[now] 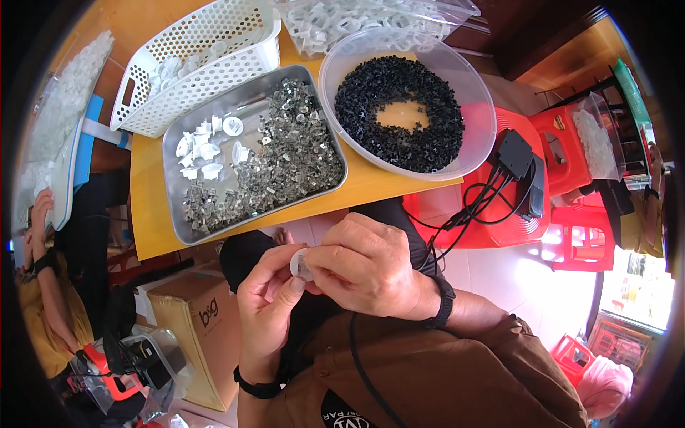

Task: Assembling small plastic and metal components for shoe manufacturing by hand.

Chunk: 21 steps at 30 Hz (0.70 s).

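Observation:
My left hand (270, 292) pinches a small round white plastic part (300, 264) between thumb and fingers, in front of my chest. My right hand (367, 267) is closed against the same part from the other side; its curled fingers hide whether a smaller piece is also in them. Just beyond my hands, a metal tray (250, 118) rests on the table. It contains a heap of small shiny metal pieces (296, 167) and, on its left side, several white plastic parts (207, 151).
Right of the tray stands a clear round basin (479, 118) with tiny black parts. A white perforated basket (200, 82) and a clear bin of white rings (371, 21) are behind, on the yellow table (153, 232). A red stool (510, 207) carries cables and a black box. Another person's hand (41, 207) shows left.

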Available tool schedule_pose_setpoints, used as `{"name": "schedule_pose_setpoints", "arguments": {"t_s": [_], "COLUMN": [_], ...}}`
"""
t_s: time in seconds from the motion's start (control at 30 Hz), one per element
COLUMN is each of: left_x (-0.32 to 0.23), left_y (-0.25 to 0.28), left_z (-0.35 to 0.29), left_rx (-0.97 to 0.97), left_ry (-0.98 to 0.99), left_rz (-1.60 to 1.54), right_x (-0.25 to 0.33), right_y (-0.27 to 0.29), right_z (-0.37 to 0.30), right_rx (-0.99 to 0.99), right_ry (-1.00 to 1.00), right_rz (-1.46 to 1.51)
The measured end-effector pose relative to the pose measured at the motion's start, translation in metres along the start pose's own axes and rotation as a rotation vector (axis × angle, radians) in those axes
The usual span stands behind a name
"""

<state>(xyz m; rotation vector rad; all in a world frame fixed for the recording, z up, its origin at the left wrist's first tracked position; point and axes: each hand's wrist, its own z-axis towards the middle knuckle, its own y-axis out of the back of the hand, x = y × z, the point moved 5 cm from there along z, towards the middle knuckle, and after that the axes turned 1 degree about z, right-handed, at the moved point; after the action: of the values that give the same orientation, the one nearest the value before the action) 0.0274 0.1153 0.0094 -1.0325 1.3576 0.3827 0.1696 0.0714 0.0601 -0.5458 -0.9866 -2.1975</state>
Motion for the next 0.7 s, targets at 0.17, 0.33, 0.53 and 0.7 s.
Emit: {"name": "schedule_pose_setpoints", "arguments": {"t_s": [0.17, 0.33, 0.53, 0.7], "left_x": [-0.0029, 0.0009, 0.0006, -0.0021], "left_y": [-0.0040, -0.0008, -0.0020, -0.0016], "left_z": [-0.0002, -0.0013, -0.0017, -0.0022], "left_rx": [-0.082, -0.027, -0.022, -0.054], "left_ry": [-0.066, -0.056, -0.045, -0.076], "left_rz": [-0.041, -0.065, -0.059, -0.009], "right_x": [0.0030, 0.0071, -0.0004, -0.0008], "right_y": [0.0001, -0.0004, 0.0028, 0.0005], "right_z": [0.0010, -0.0010, 0.0007, -0.0007], "right_rx": [0.042, 0.098, 0.080, 0.033], "right_ry": [0.044, 0.105, -0.062, -0.024], "right_rz": [-0.053, -0.143, 0.072, 0.098]}}
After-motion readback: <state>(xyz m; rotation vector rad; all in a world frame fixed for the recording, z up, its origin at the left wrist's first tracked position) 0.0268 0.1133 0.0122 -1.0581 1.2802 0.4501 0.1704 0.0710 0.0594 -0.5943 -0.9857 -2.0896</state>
